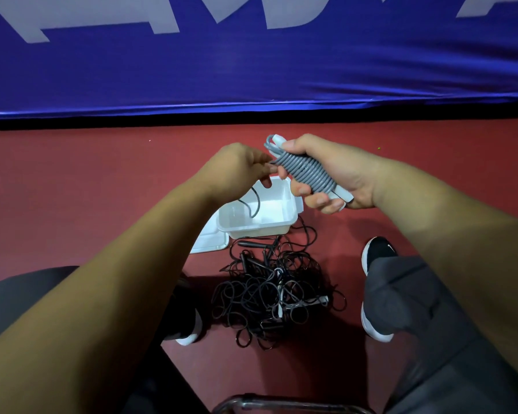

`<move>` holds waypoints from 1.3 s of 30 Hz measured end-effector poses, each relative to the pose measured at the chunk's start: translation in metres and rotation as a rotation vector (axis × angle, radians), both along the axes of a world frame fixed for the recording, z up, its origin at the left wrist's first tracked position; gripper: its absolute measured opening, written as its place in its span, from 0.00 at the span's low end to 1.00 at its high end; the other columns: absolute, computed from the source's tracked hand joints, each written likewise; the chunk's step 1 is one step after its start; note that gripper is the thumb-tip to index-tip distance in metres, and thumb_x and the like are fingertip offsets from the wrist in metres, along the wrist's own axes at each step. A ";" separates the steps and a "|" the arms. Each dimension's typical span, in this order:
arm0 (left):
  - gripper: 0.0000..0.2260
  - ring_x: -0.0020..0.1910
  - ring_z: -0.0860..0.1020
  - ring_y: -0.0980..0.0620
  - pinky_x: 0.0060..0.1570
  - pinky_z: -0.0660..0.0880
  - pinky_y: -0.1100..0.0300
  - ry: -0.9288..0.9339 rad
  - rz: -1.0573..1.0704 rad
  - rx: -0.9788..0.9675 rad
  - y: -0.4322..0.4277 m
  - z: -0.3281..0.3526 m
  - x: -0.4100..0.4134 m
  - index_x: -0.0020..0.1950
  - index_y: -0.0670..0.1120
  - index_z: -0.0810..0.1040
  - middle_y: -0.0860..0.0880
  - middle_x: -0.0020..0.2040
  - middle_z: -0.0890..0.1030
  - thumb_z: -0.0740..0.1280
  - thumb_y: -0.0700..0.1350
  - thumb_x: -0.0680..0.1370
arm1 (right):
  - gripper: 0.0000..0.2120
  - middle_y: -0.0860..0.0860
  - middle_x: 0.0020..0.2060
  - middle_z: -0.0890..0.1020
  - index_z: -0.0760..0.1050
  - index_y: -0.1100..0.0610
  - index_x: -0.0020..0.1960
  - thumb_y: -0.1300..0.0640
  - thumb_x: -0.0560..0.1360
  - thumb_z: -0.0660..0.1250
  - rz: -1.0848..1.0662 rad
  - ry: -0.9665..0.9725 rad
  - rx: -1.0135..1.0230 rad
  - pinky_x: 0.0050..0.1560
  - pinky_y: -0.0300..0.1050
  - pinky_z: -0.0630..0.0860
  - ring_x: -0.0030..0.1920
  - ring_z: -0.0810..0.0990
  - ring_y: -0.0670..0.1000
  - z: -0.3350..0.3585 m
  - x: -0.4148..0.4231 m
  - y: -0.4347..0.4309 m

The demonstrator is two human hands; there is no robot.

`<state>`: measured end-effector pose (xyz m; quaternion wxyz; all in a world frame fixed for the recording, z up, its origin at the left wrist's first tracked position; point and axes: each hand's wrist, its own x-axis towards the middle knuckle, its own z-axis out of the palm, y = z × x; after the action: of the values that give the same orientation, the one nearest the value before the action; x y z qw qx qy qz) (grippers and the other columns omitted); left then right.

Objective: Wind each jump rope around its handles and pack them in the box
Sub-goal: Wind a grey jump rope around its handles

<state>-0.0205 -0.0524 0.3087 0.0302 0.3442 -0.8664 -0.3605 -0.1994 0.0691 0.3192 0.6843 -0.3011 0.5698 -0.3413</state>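
Observation:
My right hand (pixel 335 174) grips a grey jump rope (pixel 307 173) wound in tight coils around its white handles, held in the air above the box. My left hand (pixel 240 165) pinches the rope's loose end at the bundle's upper left. Below them a white plastic box (pixel 281 224) sits open on the red floor, with a loop of black cord hanging over its far wall. A tangled heap of black jump ropes (pixel 269 297) with black handles, plus some white pieces, lies on the floor in front of the box.
The box's white lid (pixel 208 242) lies flat at its left. My two black shoes (pixel 377 255) flank the heap. A blue banner (pixel 251 70) closes off the far side. A metal bar (pixel 281 403) shows at the bottom edge.

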 end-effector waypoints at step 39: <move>0.02 0.38 0.86 0.56 0.40 0.79 0.59 0.127 -0.034 -0.021 0.002 0.005 -0.003 0.50 0.47 0.81 0.48 0.38 0.86 0.71 0.43 0.82 | 0.21 0.57 0.43 0.80 0.78 0.51 0.64 0.36 0.84 0.62 -0.225 0.245 -0.025 0.30 0.43 0.72 0.29 0.76 0.52 -0.027 -0.007 -0.009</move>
<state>-0.0233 -0.0505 0.3138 0.0825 0.3054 -0.8723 -0.3728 -0.2060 0.0599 0.2918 0.5634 -0.2833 0.6747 -0.3835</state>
